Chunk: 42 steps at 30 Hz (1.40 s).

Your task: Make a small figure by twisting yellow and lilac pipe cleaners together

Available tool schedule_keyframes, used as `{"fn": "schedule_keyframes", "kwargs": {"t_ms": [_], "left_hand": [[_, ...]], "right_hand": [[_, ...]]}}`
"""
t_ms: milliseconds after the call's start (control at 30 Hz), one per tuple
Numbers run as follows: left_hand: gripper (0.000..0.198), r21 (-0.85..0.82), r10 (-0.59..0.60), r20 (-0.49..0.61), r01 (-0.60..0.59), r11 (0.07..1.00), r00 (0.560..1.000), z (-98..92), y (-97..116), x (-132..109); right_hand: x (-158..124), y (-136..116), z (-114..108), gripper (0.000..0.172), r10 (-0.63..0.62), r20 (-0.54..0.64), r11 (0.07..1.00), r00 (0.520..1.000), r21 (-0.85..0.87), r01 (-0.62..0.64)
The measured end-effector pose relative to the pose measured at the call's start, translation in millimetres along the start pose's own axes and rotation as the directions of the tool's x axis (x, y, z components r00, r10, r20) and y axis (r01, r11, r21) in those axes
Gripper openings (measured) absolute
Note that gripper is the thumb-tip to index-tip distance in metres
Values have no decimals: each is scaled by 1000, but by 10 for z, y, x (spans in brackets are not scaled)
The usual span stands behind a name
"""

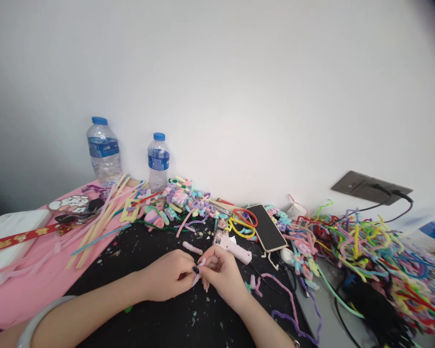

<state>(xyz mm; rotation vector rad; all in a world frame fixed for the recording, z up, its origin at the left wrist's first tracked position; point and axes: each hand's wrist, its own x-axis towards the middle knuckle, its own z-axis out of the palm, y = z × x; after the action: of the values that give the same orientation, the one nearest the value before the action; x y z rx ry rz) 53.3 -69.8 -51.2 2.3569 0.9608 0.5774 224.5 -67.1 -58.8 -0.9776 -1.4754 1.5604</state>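
My left hand [170, 275] and my right hand [223, 275] meet low in the middle of the head view, over the black table surface [159, 324]. Both are closed, thumb and fingers pinching a short pale lilac pipe cleaner [196, 279] between them. Fingers cover much of it, so its full shape is hidden. Just beyond the fingertips lies a short pink-and-white twisted pipe cleaner piece [192, 248]. A pale pink glue gun [234, 247] rests behind my right hand. Small lilac and pink pieces [255, 284] lie to the right of my right wrist.
Yellow-and-red-handled scissors [243, 224] and a phone [266, 228] lie behind the glue gun. Finished pipe cleaner shapes [177, 198] are heaped along the wall. A tangled pile of pipe cleaners [369, 246] spreads right. Two water bottles [103, 152] stand at back left, near a pink sheet [18, 299].
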Motion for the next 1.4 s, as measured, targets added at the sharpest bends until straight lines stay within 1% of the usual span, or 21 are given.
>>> {"fn": "schedule_keyframes", "kwargs": {"t_ms": [67,133,167,233,300,333,400,533,633,800,900,1000,1100,1167,1267,1400], "left_hand": [[33,-3,2,-8,-2,1000,1000,-3,-8,6],[32,-34,-12,-46,11,999,999,-30,-13,23],[31,-54,-28,-80,23,998,996,-51,-15,33],[29,-105,-95,-175,78,991,980,-97,-21,53],[27,-166,-161,-250,122,979,955,-134,-30,68],[26,-197,-183,-266,133,971,947,-144,-35,71],[23,-266,-217,-249,149,952,944,-142,-45,71],[20,-423,-274,-121,201,884,954,-84,-60,62],[21,-457,-277,-103,202,866,955,-48,-64,61],[21,-414,-250,-124,179,892,960,-38,-65,53],[21,-373,-241,-128,178,910,962,-41,-52,41],[21,-315,-193,-147,139,939,970,-54,-24,38],[23,-255,-146,-164,101,962,976,-75,3,43],[21,-218,-132,-179,91,972,975,-81,7,44],[18,-147,-94,-202,64,987,975,-62,-14,40],[19,-89,-49,-199,32,996,979,-18,-51,28]], "right_hand": [[-5,-8,-5,16,-24,-5,999,1000,-33,24],[-5,-13,-19,18,-63,-60,997,996,-37,61],[-3,-13,-28,20,-88,-103,996,991,-28,86],[6,-7,-50,24,-131,-184,991,974,-3,133],[16,3,-71,26,-153,-227,987,962,17,161],[20,7,-78,26,-154,-235,986,960,22,164],[28,13,-86,26,-147,-243,987,959,21,157],[35,6,-68,28,-120,-225,993,967,-12,120],[33,0,-48,27,-94,-195,995,976,-36,89],[20,12,-48,19,-81,-144,994,986,-82,70],[12,25,-59,13,-113,-126,983,986,-159,92],[2,32,-69,10,-159,-106,962,982,-241,129],[-16,15,-76,12,-204,-94,927,974,-337,162],[-33,-11,-77,13,-245,-82,886,966,-424,189],[-62,-60,-76,11,-338,-25,786,941,-557,267],[-88,-103,-81,12,-408,32,676,913,-661,325]]}}
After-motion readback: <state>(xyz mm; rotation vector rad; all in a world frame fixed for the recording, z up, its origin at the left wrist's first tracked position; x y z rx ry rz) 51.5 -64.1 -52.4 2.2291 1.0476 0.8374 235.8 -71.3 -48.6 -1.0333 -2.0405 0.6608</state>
